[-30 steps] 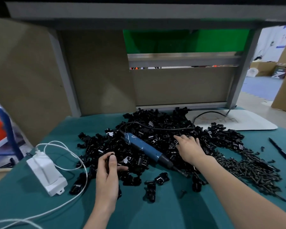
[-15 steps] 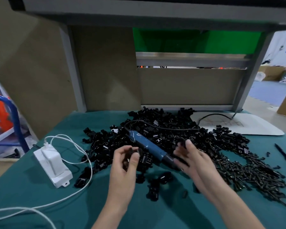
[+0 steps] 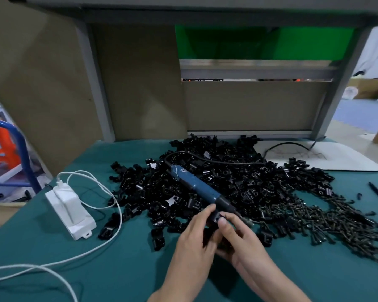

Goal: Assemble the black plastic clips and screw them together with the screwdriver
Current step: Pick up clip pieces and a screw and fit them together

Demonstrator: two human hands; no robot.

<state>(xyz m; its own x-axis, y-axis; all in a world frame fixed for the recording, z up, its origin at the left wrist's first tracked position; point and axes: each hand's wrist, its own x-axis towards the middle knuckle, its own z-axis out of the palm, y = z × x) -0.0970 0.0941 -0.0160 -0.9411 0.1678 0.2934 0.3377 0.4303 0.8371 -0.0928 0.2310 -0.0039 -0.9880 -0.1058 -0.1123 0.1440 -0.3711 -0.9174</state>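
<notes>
Head view: over the near part of the teal cloth point(image 3: 118, 269) the left hand point(image 3: 194, 238) and right hand point(image 3: 242, 238) are meeting, both pinching black clip pieces point(image 3: 215, 217) and pressing them together. I'm reading this as the mating step, with no screw going in yet. Just behind, the blue-barrelled screwdriver point(image 3: 196, 188) is lying in neither hand across the clip pile point(image 3: 238, 184), glossy hard moulded plastic with curved saddles and bores, and thin dark metal screws point(image 3: 336, 221) are spreading out to the right. The heap is looking loose and unassembled, so nearly everything is remaining, and farthest back a matte white board point(image 3: 347, 162) is lying flat.
</notes>
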